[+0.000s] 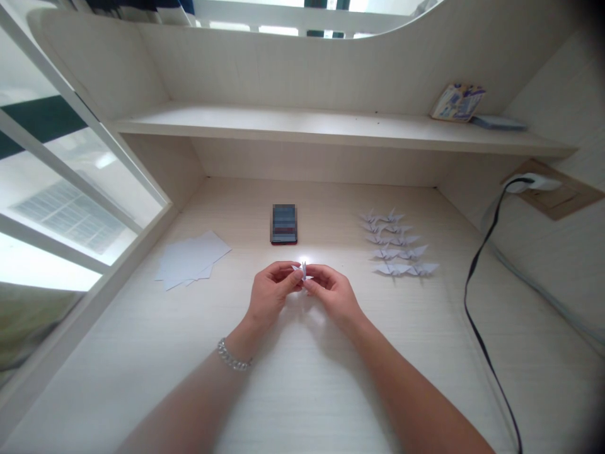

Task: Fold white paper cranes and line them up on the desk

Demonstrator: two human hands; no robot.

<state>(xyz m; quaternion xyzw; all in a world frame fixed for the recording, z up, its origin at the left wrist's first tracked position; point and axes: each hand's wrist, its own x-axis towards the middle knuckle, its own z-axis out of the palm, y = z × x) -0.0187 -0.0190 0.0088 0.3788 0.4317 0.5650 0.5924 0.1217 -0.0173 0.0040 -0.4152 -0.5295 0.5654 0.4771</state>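
Between my two hands, over the middle of the desk, is a small white paper crane (304, 272), its folded points sticking up and out to the sides. My left hand (275, 287), with a silver chain bracelet (233, 357) at the wrist, pinches it from the left. From the other side my right hand (332, 290) grips it with thumb and fingers. Parts of the paper are hidden behind the fingertips. Several finished paper cranes (398, 239) stand in two columns to the right. Loose white paper sheets (191, 257) lie overlapping on the left.
A phone (284, 224) lies just beyond my hands. On the right, a black cable (472, 271) runs from a wall socket (558, 189) down across the desk. A shelf (302, 123) spans the back and bears a small printed packet (457, 102). White bars (70, 170) border the left side.
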